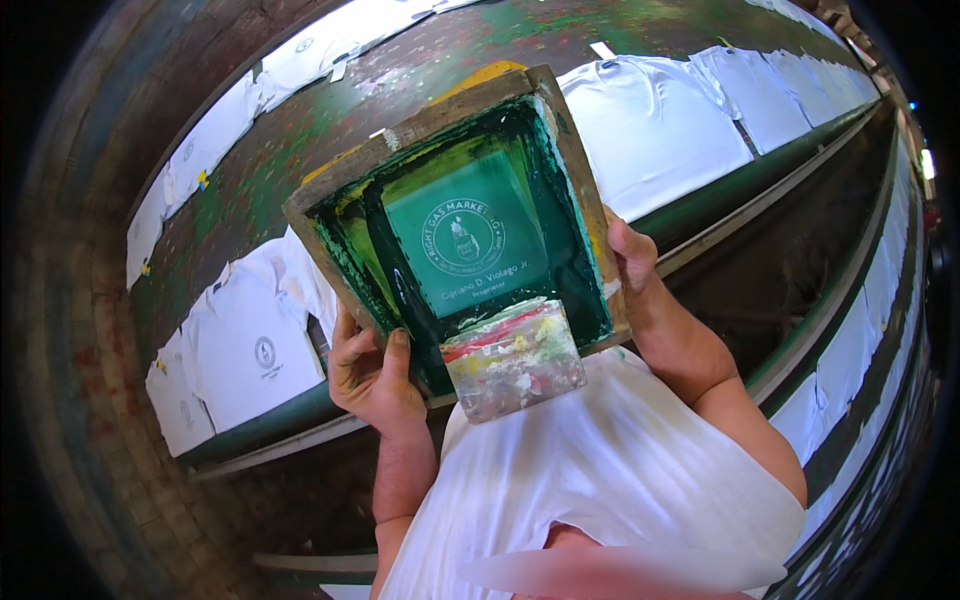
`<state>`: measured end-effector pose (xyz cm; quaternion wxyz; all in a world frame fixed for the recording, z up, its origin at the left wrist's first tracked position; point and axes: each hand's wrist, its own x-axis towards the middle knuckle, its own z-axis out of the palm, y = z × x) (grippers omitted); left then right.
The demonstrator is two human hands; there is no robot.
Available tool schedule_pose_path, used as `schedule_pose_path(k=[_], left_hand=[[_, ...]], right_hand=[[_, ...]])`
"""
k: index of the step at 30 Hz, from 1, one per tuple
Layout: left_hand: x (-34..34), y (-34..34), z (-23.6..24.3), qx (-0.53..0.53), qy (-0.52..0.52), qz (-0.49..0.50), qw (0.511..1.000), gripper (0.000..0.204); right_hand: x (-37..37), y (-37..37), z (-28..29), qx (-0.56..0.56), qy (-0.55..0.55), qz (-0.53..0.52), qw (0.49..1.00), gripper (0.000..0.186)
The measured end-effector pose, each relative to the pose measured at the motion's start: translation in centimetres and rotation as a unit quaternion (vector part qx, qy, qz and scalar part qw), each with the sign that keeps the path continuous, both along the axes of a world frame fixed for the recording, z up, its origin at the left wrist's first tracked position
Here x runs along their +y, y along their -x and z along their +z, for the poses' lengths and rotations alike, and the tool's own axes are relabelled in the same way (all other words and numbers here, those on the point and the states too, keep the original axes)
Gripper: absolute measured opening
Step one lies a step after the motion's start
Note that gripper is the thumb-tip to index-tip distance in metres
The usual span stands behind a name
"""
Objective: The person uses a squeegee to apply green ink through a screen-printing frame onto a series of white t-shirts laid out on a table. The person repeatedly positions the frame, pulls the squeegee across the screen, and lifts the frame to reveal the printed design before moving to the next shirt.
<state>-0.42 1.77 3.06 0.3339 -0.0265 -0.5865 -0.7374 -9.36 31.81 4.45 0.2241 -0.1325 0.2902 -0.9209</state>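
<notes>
A wooden screen-printing frame is raised and tilted in front of my chest. Its mesh is stained dark green, with a lighter green square carrying a round emblem and lettering. My left hand grips the frame at its lower left side, thumb on the near face. On the right side, my right hand holds the wooden edge, its fingers mostly hidden behind. A flat squeegee, smeared with red, yellow and white paint, rests against the lower part of the frame and overhangs its near edge. Neither hand touches the squeegee.
Behind the frame runs a long, paint-spotted green table. White T-shirts lie along it, a printed one at the left and a plain-looking one at the right. Another row of white shirts lies at the far right.
</notes>
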Motion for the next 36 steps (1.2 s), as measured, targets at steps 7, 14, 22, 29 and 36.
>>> schedule_pose_path(k=[7, 14, 22, 29, 36], left_hand=[[0.4, -0.8, -0.1, -0.018, -0.015, 0.031, 0.999, 0.035], [0.8, -0.6, -0.2, -0.031, -0.026, 0.034, 0.999, 0.034], [0.5, -0.1, -0.5, -0.024, -0.025, 0.012, 0.999, 0.033], [0.3, 0.2, -0.8, -0.01, -0.026, 0.007, 1.0, 0.035], [2.2, 1.5, -1.4, -0.078, -0.071, 0.004, 0.994, 0.04]], right_hand=[[-0.1, 1.3, 0.2, 0.034, -0.033, -0.001, 0.999, 0.099], [0.1, 1.4, 0.2, 0.007, -0.065, 0.001, 0.998, 0.086], [-0.2, 0.4, 1.6, -0.018, -0.059, -0.002, 0.998, 0.084], [-1.0, 0.4, 0.4, 0.029, -0.046, -0.135, 0.989, 0.076], [4.3, -1.0, -5.2, 0.039, -0.43, -0.177, 0.885, 0.066]])
